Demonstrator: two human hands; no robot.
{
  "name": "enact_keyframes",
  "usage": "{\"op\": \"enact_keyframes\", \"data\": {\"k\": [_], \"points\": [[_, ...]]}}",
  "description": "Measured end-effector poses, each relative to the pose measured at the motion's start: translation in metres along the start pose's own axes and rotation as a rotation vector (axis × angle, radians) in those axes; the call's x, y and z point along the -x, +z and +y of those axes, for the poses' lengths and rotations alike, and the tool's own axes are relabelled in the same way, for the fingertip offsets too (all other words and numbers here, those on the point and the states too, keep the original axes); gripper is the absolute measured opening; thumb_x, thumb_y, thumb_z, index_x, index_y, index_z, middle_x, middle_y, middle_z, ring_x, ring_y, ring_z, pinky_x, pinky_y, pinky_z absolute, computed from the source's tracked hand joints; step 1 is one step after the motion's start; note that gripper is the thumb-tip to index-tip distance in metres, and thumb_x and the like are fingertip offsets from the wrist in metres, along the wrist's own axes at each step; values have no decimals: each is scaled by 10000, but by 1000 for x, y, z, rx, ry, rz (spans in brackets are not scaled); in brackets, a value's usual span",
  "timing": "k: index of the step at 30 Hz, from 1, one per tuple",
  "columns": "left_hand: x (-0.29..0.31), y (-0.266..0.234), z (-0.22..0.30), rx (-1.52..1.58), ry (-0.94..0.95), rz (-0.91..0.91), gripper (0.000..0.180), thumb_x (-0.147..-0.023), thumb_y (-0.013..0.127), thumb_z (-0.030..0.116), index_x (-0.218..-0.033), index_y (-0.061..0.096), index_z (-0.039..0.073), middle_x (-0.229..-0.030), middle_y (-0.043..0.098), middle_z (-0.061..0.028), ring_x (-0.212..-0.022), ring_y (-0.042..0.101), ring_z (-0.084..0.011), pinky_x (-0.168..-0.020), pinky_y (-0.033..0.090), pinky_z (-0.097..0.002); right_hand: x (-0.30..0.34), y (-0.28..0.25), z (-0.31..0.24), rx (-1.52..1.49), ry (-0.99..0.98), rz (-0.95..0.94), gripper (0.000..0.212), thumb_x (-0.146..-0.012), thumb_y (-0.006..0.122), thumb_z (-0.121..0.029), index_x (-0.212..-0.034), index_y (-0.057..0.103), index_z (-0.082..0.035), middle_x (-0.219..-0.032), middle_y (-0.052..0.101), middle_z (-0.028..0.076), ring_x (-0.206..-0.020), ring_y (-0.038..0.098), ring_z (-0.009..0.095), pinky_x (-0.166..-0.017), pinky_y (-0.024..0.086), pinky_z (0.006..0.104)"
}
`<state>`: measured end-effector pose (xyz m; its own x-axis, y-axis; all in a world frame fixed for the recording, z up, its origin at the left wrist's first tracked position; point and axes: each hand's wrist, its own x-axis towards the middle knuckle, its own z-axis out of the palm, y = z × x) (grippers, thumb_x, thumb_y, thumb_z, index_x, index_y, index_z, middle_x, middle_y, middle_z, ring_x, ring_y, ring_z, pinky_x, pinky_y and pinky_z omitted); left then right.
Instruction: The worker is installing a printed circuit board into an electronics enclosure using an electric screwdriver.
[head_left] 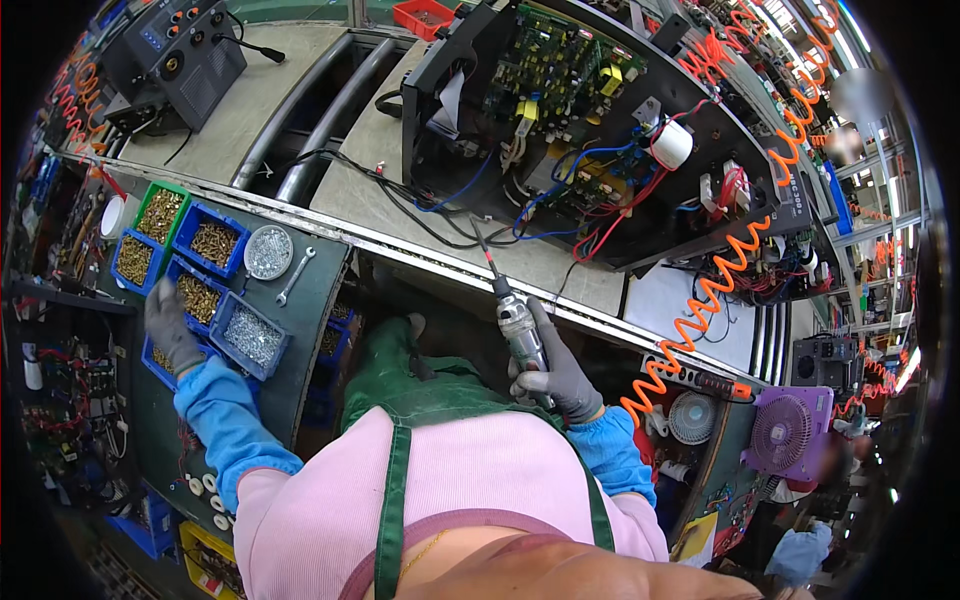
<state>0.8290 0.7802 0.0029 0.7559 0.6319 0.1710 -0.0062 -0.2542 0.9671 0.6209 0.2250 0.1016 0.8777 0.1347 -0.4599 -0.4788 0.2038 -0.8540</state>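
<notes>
My right hand (562,375), in a grey glove, is wrapped round the body of a silver power screwdriver (520,335). The driver's long thin bit points away from me, toward the open black machine housing (420,130) on the bench. My left hand (172,325), also gloved in grey, hovers at the blue bins on the left with its fingers stretched out. Closest to it is a blue bin of brass-coloured screws (200,298). Beside that stands a blue bin of silver screws (250,335). Green circuit boards (550,75) and loose red and blue wires show inside the housing.
A round dish of small silver parts (269,252) and a wrench (296,277) lie by the bins. Metal rollers (325,120) cross the bench. An orange coiled hose (690,320) hangs at right, near a purple fan (787,432). A black control-panel unit (185,60) stands far left.
</notes>
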Motion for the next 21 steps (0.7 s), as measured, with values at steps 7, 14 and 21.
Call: {"op": "enact_keyframes", "data": {"k": [7,14,21], "points": [[167,210,139,454,-187,-1037,347,-840,638,310,-1051,640,35,-803,586,-4,-690,505,-70,-596,395,-214,11,10,-7,-17,-108,-4,1059,-656,682,-86,-1521,72,-125,-839,541,65,-714,534,137,-663,470,296],[228,280,179,651,-475,-1371,235,-931,590,246,-1048,630,46,-864,623,-13,-685,522,-48,-605,420,-181,13,14,-12,5,-188,111,1004,-701,672,-87,-1519,91,-119,-1058,547,87,-743,535,124,-661,474,285],[210,309,181,721,-510,-1404,228,-952,561,188,-1086,579,4,-886,603,-40,-713,527,-70,-590,425,-170,-1,24,-16,69,-254,125,994,-713,667,-92,-1520,90,-155,-1123,534,100,-705,566,111,-626,500,270]]}}
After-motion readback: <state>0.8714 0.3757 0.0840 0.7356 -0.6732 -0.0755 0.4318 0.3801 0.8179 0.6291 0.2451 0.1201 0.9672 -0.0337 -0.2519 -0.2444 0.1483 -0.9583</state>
